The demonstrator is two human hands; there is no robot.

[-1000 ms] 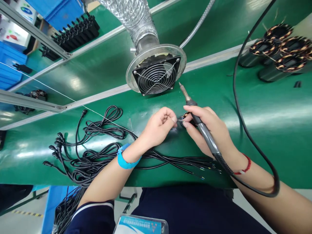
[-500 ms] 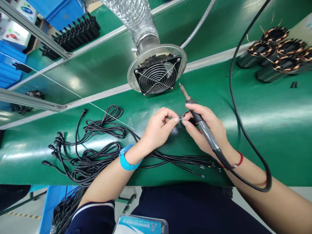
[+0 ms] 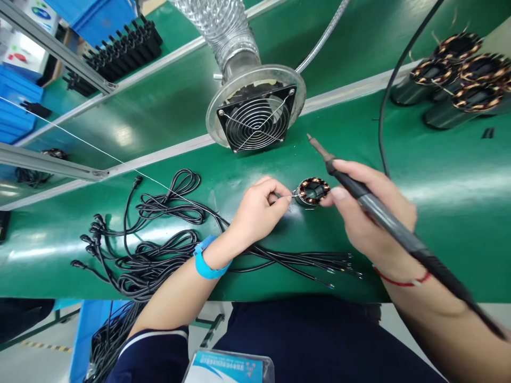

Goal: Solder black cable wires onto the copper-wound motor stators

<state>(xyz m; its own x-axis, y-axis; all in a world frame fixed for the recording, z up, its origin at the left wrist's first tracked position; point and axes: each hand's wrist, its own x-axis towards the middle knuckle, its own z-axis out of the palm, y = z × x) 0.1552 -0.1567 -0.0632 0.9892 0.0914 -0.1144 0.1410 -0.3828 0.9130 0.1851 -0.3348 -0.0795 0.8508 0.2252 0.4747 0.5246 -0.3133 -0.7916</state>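
My right hand (image 3: pixel 373 218) grips a soldering iron (image 3: pixel 371 205), its metal tip pointing up and left over the bench. The fingertips of that hand are at the right rim of a motor stator (image 3: pixel 313 191), a ring of copper windings on a dark body. My left hand (image 3: pixel 263 207) is pinched on a thin pale wire, which meets the stator's left side. Whether this is a stator lead or solder wire I cannot tell. A long thin white strand (image 3: pixel 115 158) runs from the upper left toward my left forearm.
A fume extractor fan (image 3: pixel 255 125) with a foil duct hangs behind the stator. Coiled black cables (image 3: pixel 159 260) lie under and left of my left forearm, their stripped ends near the front edge. Several stators (image 3: pixel 459 109) stand at the back right. The iron's cord (image 3: pixel 385 106) arches behind my right hand.
My right hand has moved right with the soldering iron, away from my left fingertips, and the stator is now in plain sight. My left hand has stayed nearly in place.
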